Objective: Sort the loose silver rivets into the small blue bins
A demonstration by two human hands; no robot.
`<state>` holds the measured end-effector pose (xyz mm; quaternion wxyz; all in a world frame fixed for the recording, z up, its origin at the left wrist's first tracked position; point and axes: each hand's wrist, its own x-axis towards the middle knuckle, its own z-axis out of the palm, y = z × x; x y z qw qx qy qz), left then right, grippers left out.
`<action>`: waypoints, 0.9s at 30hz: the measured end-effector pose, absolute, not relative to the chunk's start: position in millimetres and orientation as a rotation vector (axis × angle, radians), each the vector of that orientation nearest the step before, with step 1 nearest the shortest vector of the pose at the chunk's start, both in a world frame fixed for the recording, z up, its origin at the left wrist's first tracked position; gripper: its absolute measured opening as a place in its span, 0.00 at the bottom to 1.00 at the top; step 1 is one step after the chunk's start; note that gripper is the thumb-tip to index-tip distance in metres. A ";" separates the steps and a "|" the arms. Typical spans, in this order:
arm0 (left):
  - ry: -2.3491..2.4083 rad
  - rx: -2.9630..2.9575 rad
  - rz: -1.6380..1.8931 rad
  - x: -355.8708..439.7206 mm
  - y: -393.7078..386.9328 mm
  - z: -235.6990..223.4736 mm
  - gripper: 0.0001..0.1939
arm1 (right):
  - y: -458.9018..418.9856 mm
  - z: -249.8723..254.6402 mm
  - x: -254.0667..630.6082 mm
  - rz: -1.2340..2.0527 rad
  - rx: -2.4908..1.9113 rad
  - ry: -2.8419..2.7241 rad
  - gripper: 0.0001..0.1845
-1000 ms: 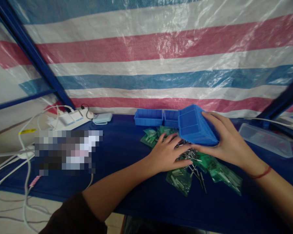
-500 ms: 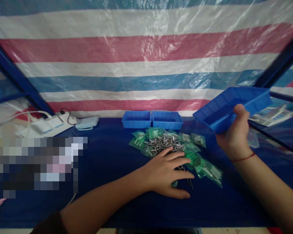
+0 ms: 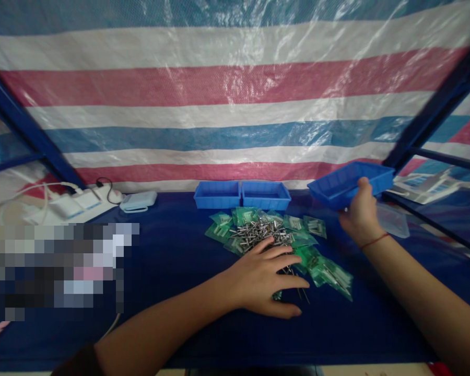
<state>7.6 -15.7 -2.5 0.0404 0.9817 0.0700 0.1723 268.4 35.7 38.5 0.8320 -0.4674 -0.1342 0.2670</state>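
Observation:
My left hand [image 3: 264, 279] lies spread, palm down, over the near side of a heap of small metal pins [image 3: 260, 232]. Its fingers hide part of that heap. Small green plastic bags [image 3: 332, 274] with metal parts inside lie around and under the pins. At the right, my right hand [image 3: 361, 211] grips a blue plastic bin [image 3: 329, 185] by its near wall, thumb over the rim. The bin is tilted and held above the table, right of two similar bins.
Two blue bins [image 3: 217, 196] stand side by side at the table's back edge. To the left are a light blue case [image 3: 139, 201], a white power strip [image 3: 88, 202] with cables and a blurred-out area. A clear plastic lid [image 3: 394, 220] lies behind my right wrist. Blue frame posts rise at both sides.
My right hand has brought the blue bin left and lower, closer to the two standing bins. My left hand stays spread over the pins.

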 end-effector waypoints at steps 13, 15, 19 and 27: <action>0.219 3.018 0.544 7.5 -16.3 -3.2 0.21 | 45.4 3.3 288.9 0.868 -1.486 -0.521 0.11; 0.221 3.017 0.554 7.5 -16.3 -3.1 0.21 | 45.1 2.1 294.0 0.876 -1.578 -0.604 0.14; 0.221 3.005 0.546 7.0 -16.1 -2.2 0.22 | 41.9 4.3 305.1 0.811 -1.786 -0.805 0.21; 0.225 3.003 0.559 5.9 -16.3 -3.6 0.23 | 34.7 11.5 310.7 0.089 -1.927 -1.346 0.19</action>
